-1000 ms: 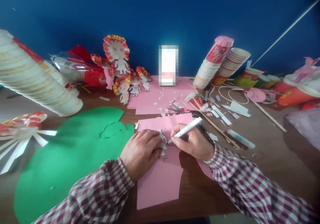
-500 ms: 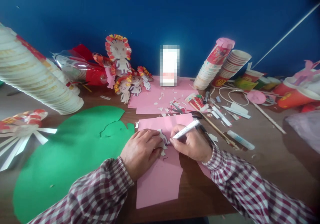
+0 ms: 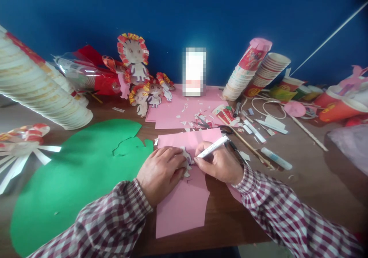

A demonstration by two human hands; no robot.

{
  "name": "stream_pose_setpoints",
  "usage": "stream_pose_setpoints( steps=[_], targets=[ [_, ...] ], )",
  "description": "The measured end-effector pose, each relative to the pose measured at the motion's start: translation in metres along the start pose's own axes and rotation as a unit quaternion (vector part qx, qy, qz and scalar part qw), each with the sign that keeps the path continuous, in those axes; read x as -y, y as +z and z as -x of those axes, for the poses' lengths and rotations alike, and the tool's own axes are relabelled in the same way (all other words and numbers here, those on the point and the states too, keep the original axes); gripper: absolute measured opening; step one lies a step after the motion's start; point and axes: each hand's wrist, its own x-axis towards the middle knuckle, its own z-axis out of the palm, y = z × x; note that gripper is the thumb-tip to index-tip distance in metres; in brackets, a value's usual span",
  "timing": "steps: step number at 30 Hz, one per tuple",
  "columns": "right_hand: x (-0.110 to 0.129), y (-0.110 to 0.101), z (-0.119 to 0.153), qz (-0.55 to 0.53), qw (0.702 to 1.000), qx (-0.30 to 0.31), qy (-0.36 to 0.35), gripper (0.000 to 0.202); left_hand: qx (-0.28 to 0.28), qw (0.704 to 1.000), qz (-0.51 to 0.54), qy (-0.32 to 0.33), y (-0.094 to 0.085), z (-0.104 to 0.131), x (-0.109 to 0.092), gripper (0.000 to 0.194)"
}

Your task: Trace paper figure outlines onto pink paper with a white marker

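My right hand (image 3: 220, 164) pinches a white marker pen (image 3: 212, 147), its tip down at the edge of a small white paper cutout (image 3: 187, 161). Under the cutout lies a pink sheet of paper (image 3: 182, 212) with a short dark mark drawn on it. My left hand (image 3: 163, 170) bears down on the cutout's left side with bent fingers, holding it against the sheet and hiding part of it. Left of that hand spreads a large green paper shape (image 3: 71, 181) with a dark line on it.
Stacked paper cups (image 3: 40, 81) lean at far left; another cup stack (image 3: 244, 70) stands at back right. Paper figures (image 3: 138, 72) stand at the wall near a blurred bright rectangle (image 3: 194, 72). Paper scraps, a thin stick (image 3: 250, 148) and a clear tube (image 3: 276, 158) lie rightward.
The view has shifted slightly, so most things sit a little higher and further left. Both hands keep nearly the same place on the cutout and the marker pen.
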Motion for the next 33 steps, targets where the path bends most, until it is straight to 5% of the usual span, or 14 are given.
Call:
stream_pose_setpoints(
  steps=[33],
  targets=[
    [-0.0028,-0.0004,0.0019,0.01,1.0,0.007,0.012,0.006,0.013,1.0,0.003,-0.005,0.0019,0.0008,0.002,0.019]
  ],
)
